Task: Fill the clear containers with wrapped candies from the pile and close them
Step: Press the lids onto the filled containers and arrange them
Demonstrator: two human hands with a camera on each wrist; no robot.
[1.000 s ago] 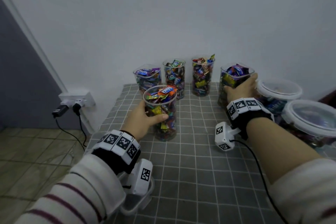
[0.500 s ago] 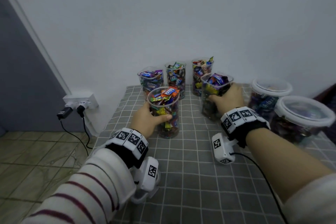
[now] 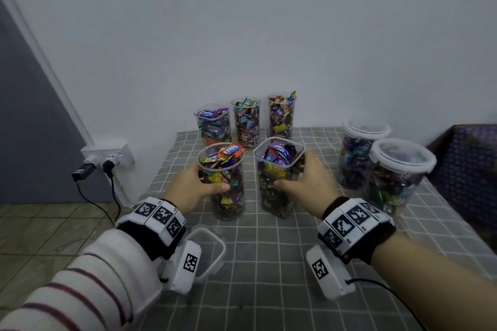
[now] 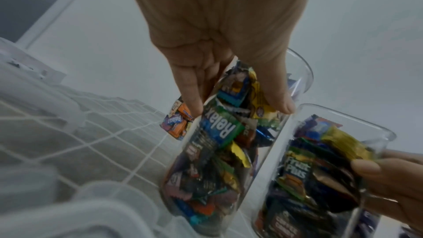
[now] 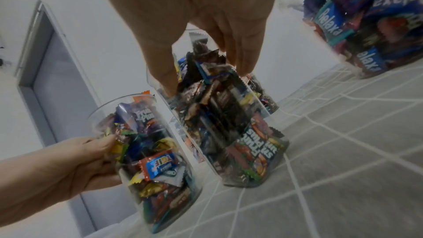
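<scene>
Left hand [image 3: 190, 187] grasps the round jar [image 3: 222, 183]; right hand [image 3: 309, 183] grasps the square jar [image 3: 278, 177]; both full, side by side mid-bench [image 3: 269, 250], probably gathered near for lidding; a lid [image 3: 212, 244] lies near-left.

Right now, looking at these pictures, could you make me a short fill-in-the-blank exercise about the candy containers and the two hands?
1. The left hand grips a ____ container with no lid.
2. The right hand grips a container whose opening is ____ with rounded corners.
3. Behind these two, ____ open containers stand in a row near the wall.
4. The two jars on the right are closed with ____ lids.

Missing words: round; square; three; white
</scene>
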